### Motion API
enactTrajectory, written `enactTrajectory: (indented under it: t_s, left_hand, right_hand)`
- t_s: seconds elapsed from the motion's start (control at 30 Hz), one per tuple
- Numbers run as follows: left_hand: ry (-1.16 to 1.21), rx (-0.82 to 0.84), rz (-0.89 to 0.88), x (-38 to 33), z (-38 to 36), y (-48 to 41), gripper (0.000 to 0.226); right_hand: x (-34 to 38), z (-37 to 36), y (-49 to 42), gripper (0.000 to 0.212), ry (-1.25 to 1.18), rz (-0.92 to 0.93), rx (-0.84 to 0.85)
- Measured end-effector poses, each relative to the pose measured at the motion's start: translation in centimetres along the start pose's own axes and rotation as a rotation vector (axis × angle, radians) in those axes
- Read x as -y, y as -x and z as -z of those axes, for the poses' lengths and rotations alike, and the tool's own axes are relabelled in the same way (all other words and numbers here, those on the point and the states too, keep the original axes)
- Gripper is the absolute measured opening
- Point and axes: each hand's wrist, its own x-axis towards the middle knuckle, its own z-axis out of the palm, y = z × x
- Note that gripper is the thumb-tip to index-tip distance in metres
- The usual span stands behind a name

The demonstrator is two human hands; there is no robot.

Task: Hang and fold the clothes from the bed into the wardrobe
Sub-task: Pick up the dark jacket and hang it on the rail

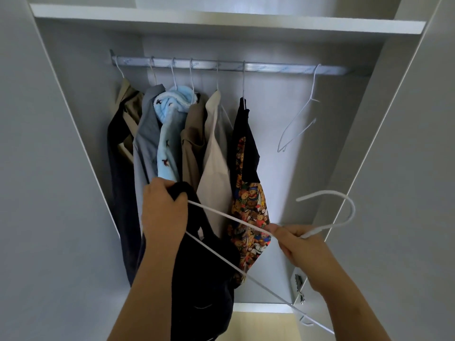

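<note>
While the dark navy fabric garment (204,274) is only half threaded onto the thin white wire hanger (246,225), the likeliest failure is a slip: the cloth is bunched at one end of the hanger, and if that end comes free the whole weight drops toward the wardrobe floor. A second risk is the hanger's far arm, which slants down and right near the metal door hinge (299,286) and could snag there when lifted.

Left hand (165,212): grip closed around a gathered fold of the garment, at the hanger's left tip. Right hand (295,244): grip pinched shut on the hanger neck, just below the hook, which points up and right.

The garment hangs from the left grip, draping down between the forearms; it lies well left of the right grip and does not touch it. Whether the hanger tip is already inside a strap or opening cannot be told.

Silver rail (270,68) above carries six hung garments at left and one bare white hanger (299,124) at right, with free space between.
</note>
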Motion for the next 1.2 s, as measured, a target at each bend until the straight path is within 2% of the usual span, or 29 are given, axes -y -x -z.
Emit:
enactTrajectory:
  t_s: [0.13,0.23,0.37,0.43,0.5,0.57,0.63,0.73,0.83,0.93,1.0,1.07,1.13,1.2]
  left_hand:
    - [-0.067,0.114,-0.124,-0.7,-1.1,0.8,0.012]
    - [-0.066,0.296,-0.195,-1.7,-2.7,3.1,0.013]
    - [0.087,0.464,-0.297,-2.2,-3.7,5.1,0.035]
    - [0.145,0.519,-0.376,-1.8,-2.9,5.0,0.036]
    - [0.035,0.461,-0.534,-1.4,-2.1,4.5,0.019]
    - [-0.173,0.308,-0.701,-1.2,-1.5,4.0,0.024]
    - [-0.277,0.291,-0.765,-1.5,-1.2,3.4,0.024]
    - [-0.313,0.486,-0.776,-1.7,-1.1,2.8,0.028]
    - [-0.288,0.527,-0.780,-1.6,-1.6,2.5,0.030]
    - [-0.208,0.463,-0.738,-1.8,-1.8,2.9,0.027]
    - [-0.186,0.397,-0.659,-1.7,-1.9,3.0,0.026]
    - [-0.176,0.333,-0.563,-1.8,-1.6,2.5,0.025]
    - [-0.175,0.246,-0.513,-2.0,-1.0,1.8,0.024]
    - [-0.174,0.176,-0.481,-2.2,-0.4,1.1,0.026]
  right_hand:
    - [0.9,-1.0,-0.4,0.061,-0.053,-0.026,0.003]
    - [1.1,-2.7,-0.8,0.059,-0.107,-0.009,0.002]
    - [1.1,-3.9,-1.1,0.053,-0.329,-0.089,-0.074]
    - [1.1,-3.2,-1.3,0.055,-0.314,-0.075,-0.136]
    - [1.3,-2.4,-1.5,0.058,-0.223,-0.031,-0.164]
    - [1.6,-1.9,-1.6,0.058,-0.154,0.003,-0.170]
    - [1.9,-1.6,-1.5,0.057,-0.102,0.019,-0.175]
    - [2.4,-1.2,-1.3,0.057,-0.042,0.052,-0.191]
    - [2.9,-0.7,-1.1,0.050,-0.005,0.097,-0.223]
    - [3.5,-0.3,-0.9,0.032,0.031,0.228,-0.304]
    - [4.0,0.4,-0.8,0.010,0.163,0.433,-0.392]
    - [3.9,1.1,-0.7,0.020,0.218,0.572,-0.496]
    - [3.1,1.7,-0.7,0.029,0.079,0.530,-0.519]
    - [1.5,1.6,-1.0,0.033,-0.054,0.387,-0.462]
